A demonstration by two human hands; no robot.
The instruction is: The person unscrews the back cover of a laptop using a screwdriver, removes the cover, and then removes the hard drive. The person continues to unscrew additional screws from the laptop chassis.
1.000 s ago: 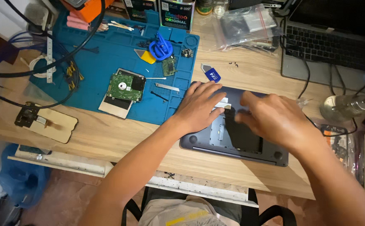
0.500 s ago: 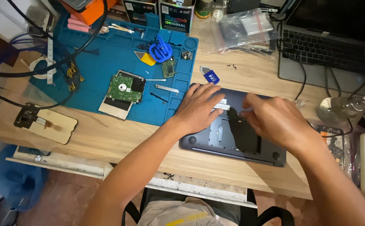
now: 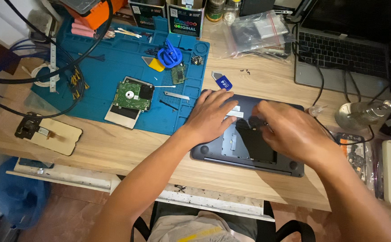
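Note:
A dark laptop lies upside down on the wooden table, its base facing up. My left hand rests flat on its left part, fingers spread. My right hand is curled over the middle of the base, fingertips pinched near a small dark part; whether it grips that part I cannot tell. A blue plastic pry tool lies just beyond the laptop.
A blue work mat at the left holds a hard drive with a green board, small circuit boards, a blue suction tool and metal bits. Cables run across the left. A second open laptop, plastic bags and a bottle stand at the right.
My right hand has shifted slightly left over the laptop base and its fingers have closed toward the middle. My left hand stays flat in place.

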